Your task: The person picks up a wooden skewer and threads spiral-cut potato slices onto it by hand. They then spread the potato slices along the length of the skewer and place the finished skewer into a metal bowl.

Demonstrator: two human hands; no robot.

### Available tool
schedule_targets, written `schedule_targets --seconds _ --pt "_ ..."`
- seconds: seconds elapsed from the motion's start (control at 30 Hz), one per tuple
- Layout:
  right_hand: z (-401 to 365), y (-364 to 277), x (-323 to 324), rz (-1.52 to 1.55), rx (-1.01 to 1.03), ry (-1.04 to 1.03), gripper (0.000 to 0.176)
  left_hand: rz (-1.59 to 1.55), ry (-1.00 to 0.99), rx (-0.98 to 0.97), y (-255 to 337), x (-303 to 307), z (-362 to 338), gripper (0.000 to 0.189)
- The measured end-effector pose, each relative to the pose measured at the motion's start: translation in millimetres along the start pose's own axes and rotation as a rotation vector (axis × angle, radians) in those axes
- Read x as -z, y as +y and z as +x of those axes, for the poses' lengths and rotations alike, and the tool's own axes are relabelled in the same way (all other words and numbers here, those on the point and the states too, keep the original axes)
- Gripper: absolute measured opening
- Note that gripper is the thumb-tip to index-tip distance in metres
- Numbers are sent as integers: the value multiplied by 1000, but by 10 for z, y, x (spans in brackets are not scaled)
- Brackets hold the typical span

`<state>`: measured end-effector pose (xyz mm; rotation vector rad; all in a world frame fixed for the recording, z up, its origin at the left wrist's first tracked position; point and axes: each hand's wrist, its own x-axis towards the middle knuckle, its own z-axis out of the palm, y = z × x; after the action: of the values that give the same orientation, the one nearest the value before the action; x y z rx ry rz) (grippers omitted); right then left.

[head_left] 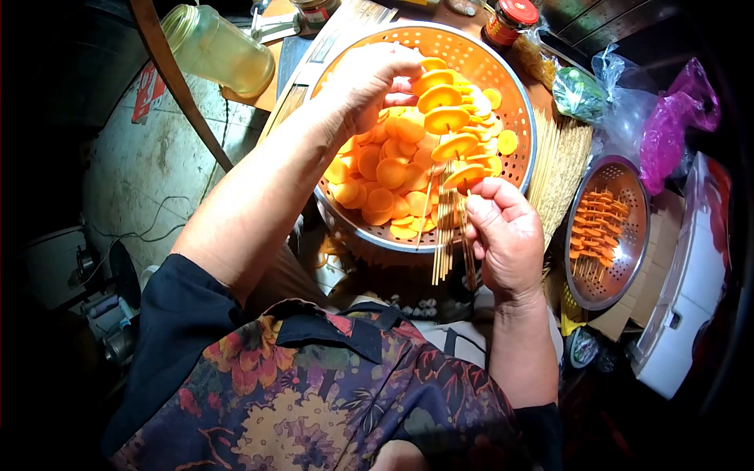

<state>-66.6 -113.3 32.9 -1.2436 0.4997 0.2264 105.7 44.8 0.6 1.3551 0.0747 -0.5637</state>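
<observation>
My right hand [506, 231] pinches the lower end of a wooden skewer threaded with spaced orange carrot slices [445, 119]. At the upper end of that skewer, the curled fingers of my left hand [377, 78] meet the topmost slice; the exact grip of its fingertips is partly hidden. Below both hands sits a large perforated metal colander [514, 86]. Loose round carrot slices [393, 173] are heaped in its left and middle part. Several finished carrot skewers [481, 106] lie in it on the right, their bare sticks [444, 259] jutting over the near rim.
To the right, a smaller colander [609, 290] holds more carrot skewers. Bundles of bare skewers [546, 157] lie beside the large colander. Plastic bags [679, 118], a red-lidded jar [509, 22] and a big clear jar [220, 55] stand around the work area, with a white foam box [683, 290] at far right.
</observation>
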Motion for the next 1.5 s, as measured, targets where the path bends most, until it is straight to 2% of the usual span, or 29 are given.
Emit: schedule_targets --seconds 0.1,0.17,0.23,0.3,0.33,0.4,0.5,0.6,0.7,0.83,0.9,0.97,1.03,1.17,1.23,1.5 --pt "17 -8 13 101 13 22 12 -8 -41 42 94 86 59 32" --pt "15 -23 17 142 19 22 13 58 34 -15 169 211 105 34" --pt "14 -27 37 153 34 37 14 220 172 -166 131 337 180 30" --pt "18 -14 35 171 34 24 14 435 227 -169 95 462 238 22" --pt "20 -11 27 180 41 22 14 435 229 -168 64 505 264 22" --pt "24 -11 19 188 48 18 15 820 167 -132 34 548 285 15" --pt "26 -17 23 156 42 22 15 1190 66 -53 -4 518 241 19" --pt "25 -14 24 158 45 18 15 1348 120 -3 -40 449 160 22" --pt "17 -18 17 145 34 25 14 1374 110 53 -3 408 146 24" --pt "2 -13 1 125 2 0 13 1406 105 12 26 454 169 18" --pt "-20 -32 -20 50 -38 -13 13 823 16 167 98 483 194 11" --pt "-34 -32 -35 -1 -50 -43 13 464 32 94 166 441 162 11" --pt "-36 -23 -32 3 -51 -73 13 255 43 46 243 350 78 12" --pt "-21 -38 -45 23 -50 -85 14 117 11 64 270 339 68 16" --pt "-17 -39 -42 17 -46 -89 15 -66 -87 -107 309 283 -68 20" --pt "-22 -21 -39 -4 -38 -96 17 -68 -101 -85 389 219 -172 23"
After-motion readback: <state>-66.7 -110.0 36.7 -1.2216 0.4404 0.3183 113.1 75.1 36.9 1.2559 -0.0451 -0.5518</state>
